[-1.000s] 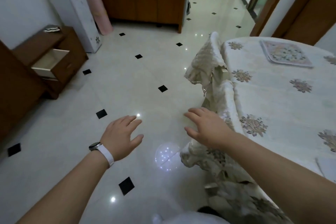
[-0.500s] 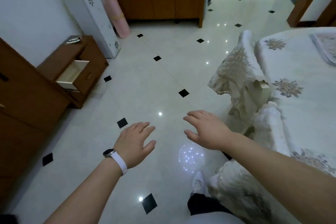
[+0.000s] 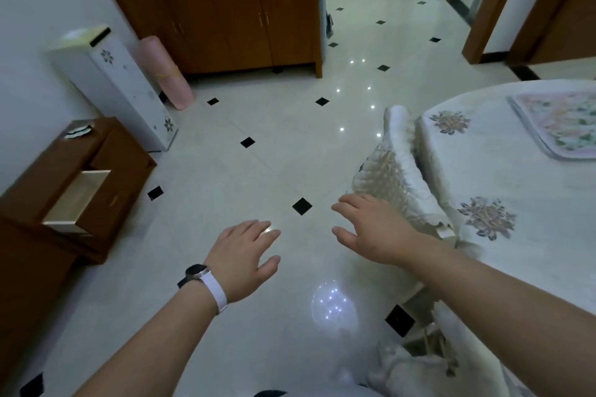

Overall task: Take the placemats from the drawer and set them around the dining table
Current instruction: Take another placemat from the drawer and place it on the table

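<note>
I note left hand (image 3: 245, 255) and right hand (image 3: 371, 229) both empty, fingers relaxed, free for fetching. Drawer (image 3: 77, 200) stands pulled out, well apart; contents unclear. One floral placemat (image 3: 561, 126) already on dining table (image 3: 516, 171).

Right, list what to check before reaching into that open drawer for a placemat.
1. Left hand free: ok, fingers relaxed, holding nothing.
2. Right hand free: ok, fingers relaxed, holding nothing.
3. Drawer pulled out: ok, it stands open on the left.
4. Drawer stocked: cannot tell, its contents cannot be made out from this angle.
5. Floor between the hands and the drawer: ok, nothing is seen lying on the tiles there.
6. Table being set: ok, one placemat lies flat on the cloth at the right. Other places are out of view.
</note>
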The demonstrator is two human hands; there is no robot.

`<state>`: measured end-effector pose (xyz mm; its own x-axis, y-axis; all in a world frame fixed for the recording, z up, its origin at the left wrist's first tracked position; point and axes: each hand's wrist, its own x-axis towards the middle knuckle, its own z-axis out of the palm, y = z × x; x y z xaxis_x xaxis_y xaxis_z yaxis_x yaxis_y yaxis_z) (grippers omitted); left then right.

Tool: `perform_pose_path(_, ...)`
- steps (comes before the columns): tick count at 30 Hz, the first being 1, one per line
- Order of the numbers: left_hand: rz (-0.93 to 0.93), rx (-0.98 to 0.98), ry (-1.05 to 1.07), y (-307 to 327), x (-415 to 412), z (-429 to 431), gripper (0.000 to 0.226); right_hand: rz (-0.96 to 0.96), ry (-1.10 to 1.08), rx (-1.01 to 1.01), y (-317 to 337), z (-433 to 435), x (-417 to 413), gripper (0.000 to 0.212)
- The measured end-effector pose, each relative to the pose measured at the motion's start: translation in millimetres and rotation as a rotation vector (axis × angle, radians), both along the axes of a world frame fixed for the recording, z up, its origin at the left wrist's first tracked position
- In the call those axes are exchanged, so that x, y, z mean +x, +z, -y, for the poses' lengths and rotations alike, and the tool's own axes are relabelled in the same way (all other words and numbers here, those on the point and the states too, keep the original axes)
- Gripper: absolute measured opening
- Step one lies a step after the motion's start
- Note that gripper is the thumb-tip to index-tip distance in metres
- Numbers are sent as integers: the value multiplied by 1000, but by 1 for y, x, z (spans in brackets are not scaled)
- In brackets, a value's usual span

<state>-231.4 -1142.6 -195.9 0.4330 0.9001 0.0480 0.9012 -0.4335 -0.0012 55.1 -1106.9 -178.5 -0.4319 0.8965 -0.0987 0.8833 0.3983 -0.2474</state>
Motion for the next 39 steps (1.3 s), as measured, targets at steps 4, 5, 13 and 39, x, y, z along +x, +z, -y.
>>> perform_pose_path(4, 5, -9, -43, 6, 10, -54, 51, -37, -103, -16, -1, -24, 12, 68)
perform_pose_path(5, 12, -9, -55, 5, 12, -66, 51, -44, -123, -19, -3, -30, 14, 73)
perform_pose_path(13, 110, -62, -190, -26, 17, -189, 50, -13, -323, -41, -19, -100, 13, 65)
perform_pose_path(39, 200, -154, -517, -27, 21, -567, 58, 21, -712, -24, -8, -380, -14, 52)
